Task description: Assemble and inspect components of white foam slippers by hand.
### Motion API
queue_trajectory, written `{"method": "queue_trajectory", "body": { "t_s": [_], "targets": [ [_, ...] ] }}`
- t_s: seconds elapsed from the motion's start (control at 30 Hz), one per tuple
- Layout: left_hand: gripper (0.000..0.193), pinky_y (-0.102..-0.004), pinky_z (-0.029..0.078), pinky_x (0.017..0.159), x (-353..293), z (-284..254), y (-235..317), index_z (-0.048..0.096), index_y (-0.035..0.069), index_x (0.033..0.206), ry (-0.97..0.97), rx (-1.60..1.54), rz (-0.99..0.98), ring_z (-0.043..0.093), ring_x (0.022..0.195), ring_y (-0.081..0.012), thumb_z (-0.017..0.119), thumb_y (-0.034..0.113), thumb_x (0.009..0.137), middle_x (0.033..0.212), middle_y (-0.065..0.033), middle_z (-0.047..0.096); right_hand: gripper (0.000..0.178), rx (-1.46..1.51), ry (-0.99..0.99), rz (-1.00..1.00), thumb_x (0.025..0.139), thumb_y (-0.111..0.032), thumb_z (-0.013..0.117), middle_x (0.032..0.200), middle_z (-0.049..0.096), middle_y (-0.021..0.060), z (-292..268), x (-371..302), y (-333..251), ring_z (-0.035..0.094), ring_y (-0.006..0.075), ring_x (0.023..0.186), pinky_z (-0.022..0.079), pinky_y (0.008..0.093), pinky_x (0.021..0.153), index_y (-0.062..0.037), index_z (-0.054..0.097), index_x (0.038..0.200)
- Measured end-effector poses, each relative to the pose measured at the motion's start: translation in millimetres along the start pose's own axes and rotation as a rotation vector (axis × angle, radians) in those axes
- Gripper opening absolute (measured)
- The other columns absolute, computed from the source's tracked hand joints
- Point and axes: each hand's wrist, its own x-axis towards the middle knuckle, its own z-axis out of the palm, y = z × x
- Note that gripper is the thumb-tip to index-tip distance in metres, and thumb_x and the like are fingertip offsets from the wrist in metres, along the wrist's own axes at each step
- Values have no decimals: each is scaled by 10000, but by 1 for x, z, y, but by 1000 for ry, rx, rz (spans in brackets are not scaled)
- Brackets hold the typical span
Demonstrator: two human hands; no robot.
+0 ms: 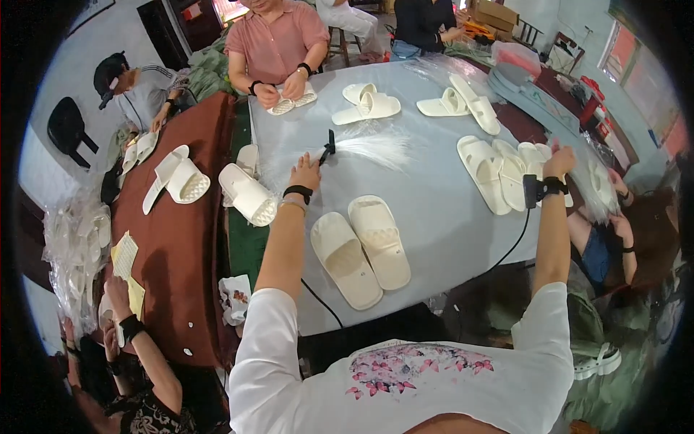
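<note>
My left hand [305, 174] rests on the table with its fingers stretched forward, beside a black clip [329, 147]. From that clip a bundle of fine white strands [376, 147] fans out to the right. At the table's right side my right hand [559, 161] has its fingers curled closed at the far end of several cream slippers [511, 173]; what it grips, if anything, is hidden. Between my forearms, near the front edge, lies a pair of cream slippers [379, 242], side by side. Another pair [249, 192] sits left of my left hand, at the table's edge.
Across the table [434, 195], a person in pink [275, 40] handles slippers. More pairs [369, 105] lie at the back. A brown-covered table [170, 253] stands left, with people working there. Clear plastic bags [596, 173] hang by another person's hands at right. Cables trail from my wrists.
</note>
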Motion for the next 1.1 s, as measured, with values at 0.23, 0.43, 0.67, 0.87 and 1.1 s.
{"method": "queue_trajectory", "body": {
  "t_s": [0.23,0.43,0.67,0.87,1.1],
  "targets": [
    [276,-388,411,889,-52,-41,16,570,73,1051,521,-206,236,469,1100,-371,526,181,802,1201,-214,481,201,888,44,9,891,-153,480,1109,558,158,-113,-72,-227,604,176,801,453,251,715,24,516,980],
    [354,-282,416,846,-212,-128,122,511,78,1207,-307,-1072,425,526,1002,-119,518,220,883,1144,-61,577,88,607,-626,-245,762,33,555,986,594,134,-164,-222,-271,554,142,767,448,257,665,-27,560,826],
    [365,-329,437,855,-311,-99,114,494,-17,1119,208,-1995,-35,575,948,-210,395,283,936,1052,-114,584,66,807,-1349,-2,760,14,606,918,616,83,-189,-320,-291,552,102,712,453,236,622,-2,566,810],
    [386,-284,503,799,-355,-72,41,454,-35,1161,803,-2109,-401,618,822,-170,411,272,932,865,-62,621,121,783,-1146,998,874,-101,483,1008,590,130,-191,-311,-236,590,157,875,479,278,764,-6,555,849],
    [400,-192,356,453,-341,-52,90,429,-8,1221,-125,-1842,-381,417,480,-62,398,275,941,681,9,524,127,1384,-906,1490,917,-98,390,1177,518,185,-166,-293,-215,460,240,1162,364,433,986,-24,493,905]
  ]
}}
